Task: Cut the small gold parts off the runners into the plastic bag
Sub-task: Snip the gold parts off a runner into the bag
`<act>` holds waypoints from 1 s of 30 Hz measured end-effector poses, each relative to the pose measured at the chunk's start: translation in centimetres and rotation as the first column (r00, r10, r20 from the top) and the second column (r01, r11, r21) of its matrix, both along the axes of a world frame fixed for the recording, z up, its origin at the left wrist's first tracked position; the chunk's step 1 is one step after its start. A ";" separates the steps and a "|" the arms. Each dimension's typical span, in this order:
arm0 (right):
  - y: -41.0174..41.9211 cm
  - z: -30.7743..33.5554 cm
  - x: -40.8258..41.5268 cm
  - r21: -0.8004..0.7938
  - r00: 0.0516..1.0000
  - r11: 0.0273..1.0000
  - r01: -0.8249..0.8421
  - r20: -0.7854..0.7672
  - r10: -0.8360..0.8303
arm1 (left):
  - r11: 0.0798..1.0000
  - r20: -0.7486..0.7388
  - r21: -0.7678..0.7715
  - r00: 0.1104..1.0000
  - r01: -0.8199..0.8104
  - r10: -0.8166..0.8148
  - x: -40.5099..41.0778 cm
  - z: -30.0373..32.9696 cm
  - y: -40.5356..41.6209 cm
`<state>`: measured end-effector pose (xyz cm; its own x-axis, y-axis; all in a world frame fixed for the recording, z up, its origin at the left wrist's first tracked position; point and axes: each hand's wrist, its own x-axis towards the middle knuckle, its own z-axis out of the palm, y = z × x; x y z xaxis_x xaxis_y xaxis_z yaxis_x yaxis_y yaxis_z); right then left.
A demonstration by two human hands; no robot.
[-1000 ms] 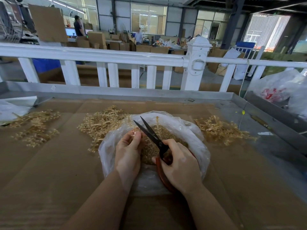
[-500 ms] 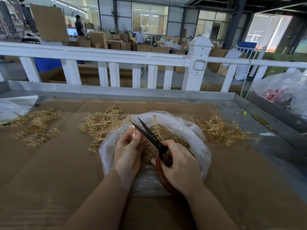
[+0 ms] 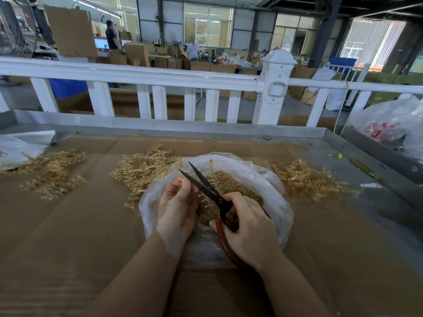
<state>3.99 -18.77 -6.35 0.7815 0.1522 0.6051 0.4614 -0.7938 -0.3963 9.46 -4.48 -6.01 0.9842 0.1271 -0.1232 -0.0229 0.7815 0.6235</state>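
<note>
- The gold parts (image 3: 229, 191) lie heaped inside the plastic bag (image 3: 270, 186), which sits open-mouthed at the middle of the table (image 3: 68, 225), toward its near edge.
- A runner (image 3: 211, 167) with parts on it stands up out of the bag behind the scissor blades.
- Loose piles of gold runners lie on the table around the bag: one pile (image 3: 144, 168) touching the bag's left side, another pile (image 3: 306, 179) just beside its right, a third pile (image 3: 52, 175) near the left edge.
- The table is covered with brown cardboard and has a grey metal rim (image 3: 160, 126) along its far edge.
- Behind the rim runs a white railing (image 3: 142, 76); beyond it is a workshop floor with stacked cartons (image 3: 139, 53) and two standing people (image 3: 193, 50).
- A white bag (image 3: 389, 126) with red print sits beyond the table's right edge.
- The left hand (image 3: 176, 209) is over the bag's left rim, its fingers curled and pinching something small at the blades; what it is cannot be made out.
- The right hand (image 3: 249, 229) grips the red handles of the scissors (image 3: 206, 186), whose dark blades are parted and point away toward the far left.
</note>
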 end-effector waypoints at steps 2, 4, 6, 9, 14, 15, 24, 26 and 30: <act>0.0 0.0 0.0 0.005 1.000 1.000 0.007 -0.005 -0.007 | 1.000 0.025 0.012 0.999 0.028 -0.028 -0.1 0.0 0.1; 0.0 0.0 -0.1 0.016 1.000 1.000 0.007 -0.006 -0.007 | 0.998 0.053 0.038 0.998 0.045 -0.047 -0.2 0.0 0.1; 0.0 0.0 -0.1 0.031 1.000 1.000 0.002 -0.006 -0.002 | 0.997 0.082 0.060 0.995 0.051 -0.056 -0.2 0.0 0.1; 0.0 0.1 -0.1 0.035 1.000 0.999 0.003 -0.009 -0.002 | 0.998 0.087 0.050 0.995 0.035 -0.039 -0.3 0.0 0.0; -0.1 0.0 -0.1 0.007 1.000 1.000 0.009 0.003 -0.009 | 1.000 0.093 -0.024 0.996 -0.002 0.004 -0.2 -0.1 0.1; -0.1 0.0 -0.1 -0.002 1.000 1.000 0.004 0.002 -0.004 | 1.000 0.084 -0.023 0.996 -0.017 0.018 -0.2 -0.1 0.1; -0.1 0.1 -0.1 -0.026 1.000 0.999 -0.026 -0.014 0.025 | 0.995 0.103 0.097 0.994 -0.034 0.024 -0.3 -0.1 -0.2; -0.2 0.1 -0.1 -0.026 0.999 0.999 -0.034 -0.025 0.033 | 0.993 0.108 0.117 0.994 -0.030 0.017 -0.4 -0.1 -0.2; -0.2 0.2 -0.1 0.000 0.999 1.000 -0.030 -0.026 0.030 | 0.984 0.142 0.178 0.990 -0.021 -0.005 -0.7 0.0 -0.4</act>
<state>3.88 -18.96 -6.15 0.7922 0.1757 0.5844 0.4744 -0.7797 -0.4087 8.80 -4.84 -6.01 0.9889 0.1426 0.0429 -0.1270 0.6569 0.7432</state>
